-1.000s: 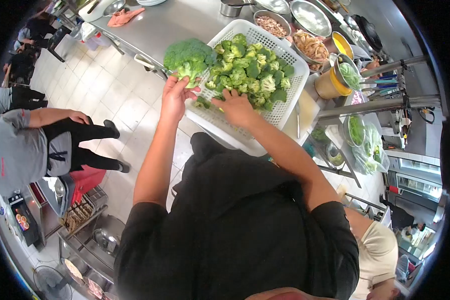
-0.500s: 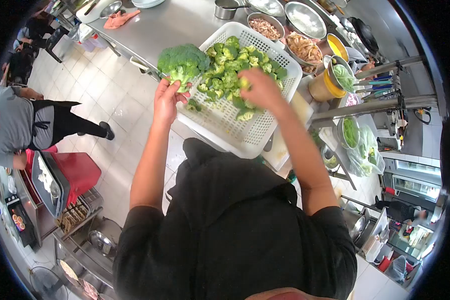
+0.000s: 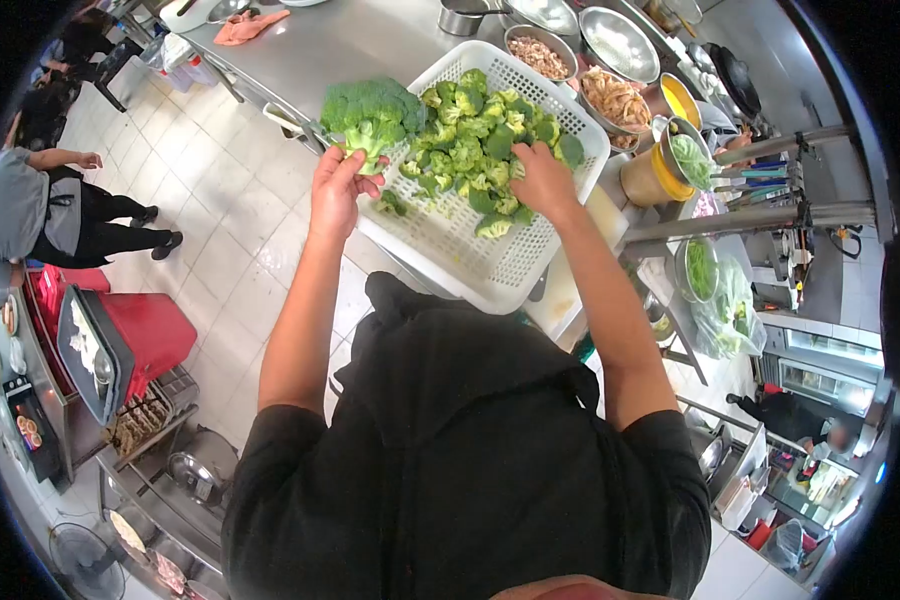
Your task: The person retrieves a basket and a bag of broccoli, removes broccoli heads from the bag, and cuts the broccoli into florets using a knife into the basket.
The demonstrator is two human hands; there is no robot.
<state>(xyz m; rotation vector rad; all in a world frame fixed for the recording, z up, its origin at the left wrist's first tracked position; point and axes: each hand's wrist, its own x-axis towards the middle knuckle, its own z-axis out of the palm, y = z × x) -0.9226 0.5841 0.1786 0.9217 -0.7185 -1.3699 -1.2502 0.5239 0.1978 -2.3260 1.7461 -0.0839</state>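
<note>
A large head of broccoli [image 3: 372, 108] is gripped by its pale stem in my left hand [image 3: 336, 193], above the left edge of a white perforated plastic basket [image 3: 440, 262]. Cut broccoli florets [image 3: 470, 148] lie heaped in the basket's far half. My right hand [image 3: 547, 184] is among the florets at the right of the heap, its fingers bent and drawn together. What sits between those fingertips is hidden from me.
A steel counter [image 3: 370, 45] carries a handled pot [image 3: 462, 18] and an orange cloth [image 3: 252, 27]. Metal bowls of chopped food [image 3: 538, 54] stand past the basket. A cutting board [image 3: 562, 292] lies at right. A person [image 3: 20, 210] stands at left, near a red bin [image 3: 150, 330].
My right hand has moved right and a little down within the basket, and its fingers have drawn in. The left hand still holds the broccoli head. The person at left has shifted and raised an arm.
</note>
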